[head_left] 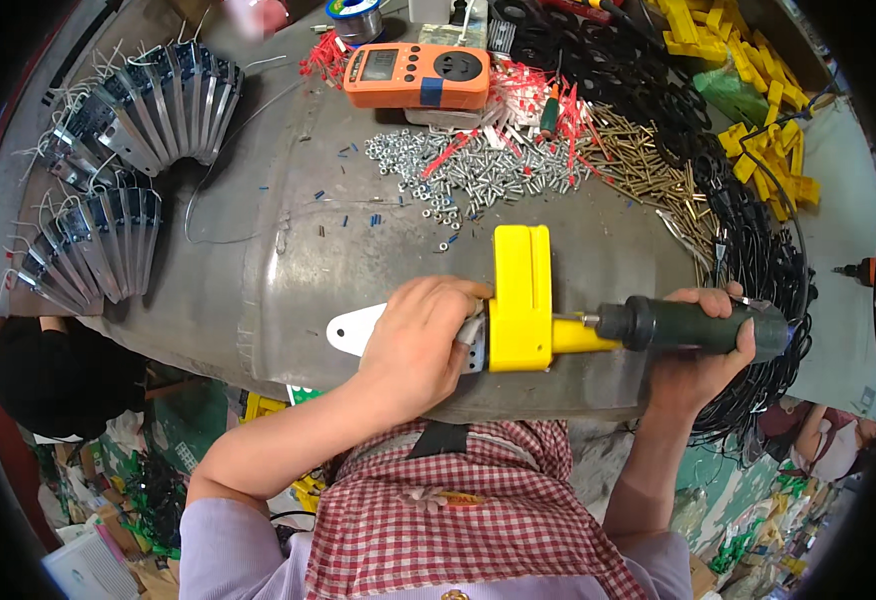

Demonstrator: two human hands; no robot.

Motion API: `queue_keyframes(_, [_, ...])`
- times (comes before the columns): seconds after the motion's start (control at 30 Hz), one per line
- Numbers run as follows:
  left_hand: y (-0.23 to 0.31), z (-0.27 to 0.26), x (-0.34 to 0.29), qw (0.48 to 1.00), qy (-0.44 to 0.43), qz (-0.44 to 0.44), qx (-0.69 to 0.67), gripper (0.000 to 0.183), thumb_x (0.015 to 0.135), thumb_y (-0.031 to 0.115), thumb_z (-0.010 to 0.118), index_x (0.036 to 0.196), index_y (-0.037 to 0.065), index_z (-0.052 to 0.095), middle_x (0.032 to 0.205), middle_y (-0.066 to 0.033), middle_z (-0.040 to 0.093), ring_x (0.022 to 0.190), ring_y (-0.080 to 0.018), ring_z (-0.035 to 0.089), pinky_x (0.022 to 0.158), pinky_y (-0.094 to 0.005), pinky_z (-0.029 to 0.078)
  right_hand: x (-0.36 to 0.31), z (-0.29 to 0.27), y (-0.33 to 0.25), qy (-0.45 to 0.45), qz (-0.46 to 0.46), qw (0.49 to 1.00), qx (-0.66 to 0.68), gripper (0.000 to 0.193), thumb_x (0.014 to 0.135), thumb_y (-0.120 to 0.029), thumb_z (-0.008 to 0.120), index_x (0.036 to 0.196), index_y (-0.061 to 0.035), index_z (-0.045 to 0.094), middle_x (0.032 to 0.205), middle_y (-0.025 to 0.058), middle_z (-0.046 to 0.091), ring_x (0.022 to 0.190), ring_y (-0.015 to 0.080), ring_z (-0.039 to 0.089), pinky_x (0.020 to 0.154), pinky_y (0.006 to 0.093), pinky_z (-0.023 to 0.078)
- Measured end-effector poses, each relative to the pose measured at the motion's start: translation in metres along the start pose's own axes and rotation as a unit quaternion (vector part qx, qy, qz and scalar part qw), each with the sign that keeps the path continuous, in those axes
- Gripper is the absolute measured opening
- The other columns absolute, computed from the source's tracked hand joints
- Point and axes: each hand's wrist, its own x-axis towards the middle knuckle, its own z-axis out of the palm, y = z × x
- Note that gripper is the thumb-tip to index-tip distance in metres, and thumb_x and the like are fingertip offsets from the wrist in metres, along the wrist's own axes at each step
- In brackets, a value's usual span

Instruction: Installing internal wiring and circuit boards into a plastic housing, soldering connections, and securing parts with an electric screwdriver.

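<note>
My left hand (pixel 416 345) is closed around a flat assembly near the bench's front edge. A rounded white plate (pixel 352 330) with a small hole sticks out to its left. On its right is a yellow plastic housing (pixel 521 270) with a yellow stem. Part of a grey metal piece shows under my fingers; the rest is hidden. My right hand (pixel 706 375) grips a dark green electric screwdriver (pixel 703 325), held level with its tip pointing left. That tip lies over the yellow stem; whether it touches a screw I cannot make out.
Beyond my hands lie heaps of screws and nuts (pixel 498 170), brass-coloured pins (pixel 648 150) and an orange multimeter (pixel 418 76). Black cables (pixel 748 220) and yellow plastic parts (pixel 778 150) line the right. Fanned metal-and-board assemblies (pixel 158 105) stand at left, near a solder spool (pixel 356 20).
</note>
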Motion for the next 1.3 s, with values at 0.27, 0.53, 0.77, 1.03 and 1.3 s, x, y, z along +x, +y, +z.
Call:
queue_keyframes(0.27, [-0.001, -0.010, 0.004, 0.994, -0.077, -0.071, -0.020, 0.068, 0.075, 0.025, 0.070, 0.128, -0.003, 0.037, 0.112, -0.0229, 0.052, 0.103, -0.0399, 0.050, 0.092, -0.0450, 0.038, -0.005, -0.009, -0.034, -0.001, 0.025, 1.000, -0.009, 0.039, 0.087, -0.029, 0.053, 0.119, -0.0089, 0.044, 0.087, 0.0018, 0.045, 0.086, 0.0151, 0.047, 0.091, 0.0374, 0.040])
queue_keyframes(0.53, [0.000, -0.012, 0.008, 0.989, -0.117, -0.084, -0.026, 0.069, 0.074, 0.023, 0.072, 0.128, -0.001, 0.036, 0.115, -0.0186, 0.052, 0.108, -0.0389, 0.047, 0.096, -0.0456, 0.036, -0.015, -0.012, -0.025, 0.010, 0.027, 0.999, 0.017, 0.040, 0.086, -0.028, 0.054, 0.120, -0.0088, 0.043, 0.085, 0.0017, 0.044, 0.084, 0.0153, 0.045, 0.091, 0.0388, 0.039])
queue_keyframes(0.77, [0.000, -0.015, 0.009, 0.990, -0.116, -0.071, -0.028, 0.065, 0.073, 0.022, 0.072, 0.125, 0.001, 0.039, 0.114, -0.0174, 0.052, 0.107, -0.0380, 0.049, 0.094, -0.0456, 0.036, -0.015, -0.014, -0.013, -0.016, 0.055, 0.996, 0.073, 0.041, 0.085, -0.026, 0.054, 0.120, -0.0086, 0.044, 0.085, 0.0022, 0.045, 0.085, 0.0153, 0.046, 0.091, 0.0383, 0.039])
queue_keyframes(1.03, [-0.018, -0.023, 0.016, 0.977, -0.085, -0.144, -0.133, 0.035, 0.079, 0.006, 0.067, 0.110, 0.002, 0.050, 0.102, -0.0177, 0.057, 0.096, -0.0292, 0.058, 0.080, -0.0345, 0.047, -0.026, -0.010, -0.011, 0.051, 0.021, 0.998, 0.033, 0.040, 0.088, -0.028, 0.054, 0.121, -0.0096, 0.043, 0.089, 0.0021, 0.044, 0.086, 0.0152, 0.047, 0.092, 0.0371, 0.039])
queue_keyframes(1.3, [-0.053, -0.030, 0.046, 0.959, -0.080, 0.075, 0.260, 0.021, 0.072, 0.005, 0.056, 0.092, 0.005, 0.053, 0.090, -0.0107, 0.059, 0.090, -0.0275, 0.057, 0.075, -0.0367, 0.048, -0.026, -0.013, -0.010, 0.038, 0.031, 0.998, 0.030, 0.043, 0.087, -0.027, 0.055, 0.124, -0.0087, 0.042, 0.089, 0.0028, 0.045, 0.088, 0.0161, 0.047, 0.092, 0.0369, 0.038])
